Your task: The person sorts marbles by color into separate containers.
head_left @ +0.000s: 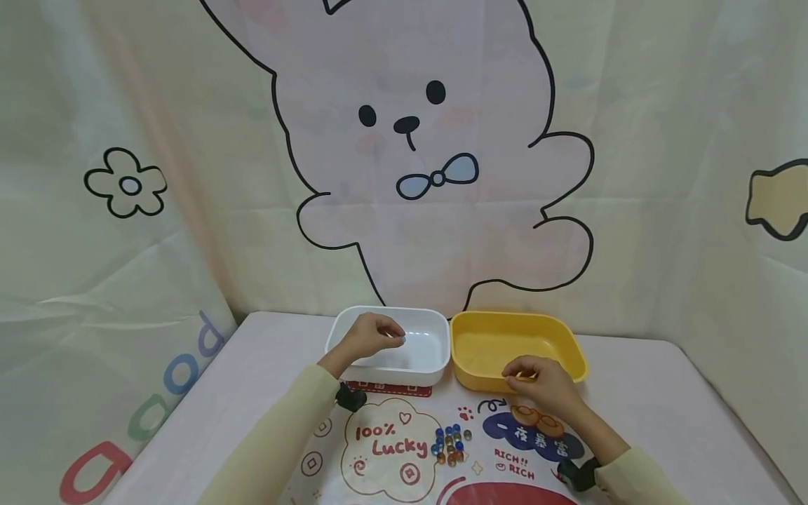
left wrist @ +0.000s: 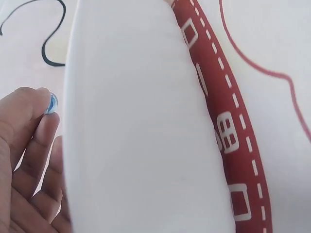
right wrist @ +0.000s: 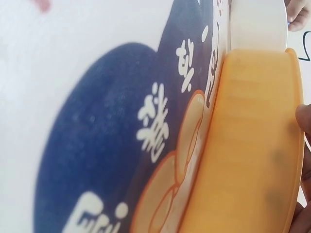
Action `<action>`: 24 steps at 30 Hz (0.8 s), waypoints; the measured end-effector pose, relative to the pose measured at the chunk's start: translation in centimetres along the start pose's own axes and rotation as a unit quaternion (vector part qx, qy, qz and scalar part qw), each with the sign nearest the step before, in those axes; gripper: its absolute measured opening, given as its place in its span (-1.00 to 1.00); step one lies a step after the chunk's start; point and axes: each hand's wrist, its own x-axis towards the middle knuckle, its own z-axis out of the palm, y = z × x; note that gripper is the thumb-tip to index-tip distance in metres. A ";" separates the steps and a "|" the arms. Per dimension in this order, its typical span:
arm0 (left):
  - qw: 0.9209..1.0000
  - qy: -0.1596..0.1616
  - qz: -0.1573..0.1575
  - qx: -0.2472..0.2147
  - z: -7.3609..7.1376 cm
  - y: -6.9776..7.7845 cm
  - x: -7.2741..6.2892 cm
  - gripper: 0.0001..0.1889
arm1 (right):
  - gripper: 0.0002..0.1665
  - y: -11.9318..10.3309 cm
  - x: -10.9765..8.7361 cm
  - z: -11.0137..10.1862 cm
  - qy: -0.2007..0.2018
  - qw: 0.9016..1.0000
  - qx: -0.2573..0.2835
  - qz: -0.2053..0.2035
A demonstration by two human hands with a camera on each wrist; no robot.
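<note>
My left hand [head_left: 372,335] is over the white bin [head_left: 388,379], pinching a blue-and-clear glass marble [left wrist: 51,104] between thumb and fingertip. My right hand [head_left: 546,382] hangs at the front rim of the yellow bin [head_left: 463,382], its fingers bent and the thumb close to the index fingertip. Whether anything sits between those fingertips cannot be made out; the right wrist view catches only part of the fingers [right wrist: 304,119]. A cluster of several blue and amber-brown marbles [head_left: 449,445] lies on the printed mat, in front of the bins and between both forearms.
Both bins stand side by side toward the back of the white-covered table [head_left: 284,333]. A printed mat [head_left: 391,456] with red lettering lies before them. Cloth with a cartoon animal [head_left: 435,231] hangs close behind the table and along its sides.
</note>
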 end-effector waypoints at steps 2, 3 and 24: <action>1.000 0.002 -0.011 -0.005 0.0 -0.3 0.3 -0.89 | -0.92 0.0 0.0 0.0 -0.001 1.000 -0.001 -0.001; 1.000 0.003 -0.017 -0.008 0.0 -0.5 0.5 -0.89 | -0.92 0.0 0.0 0.0 -0.001 1.000 -0.001 -0.001; 0.990 -0.007 -0.140 -0.015 1.6 -3.8 1.8 -0.88 | -0.91 0.4 0.2 0.3 -0.001 1.000 -0.008 -0.012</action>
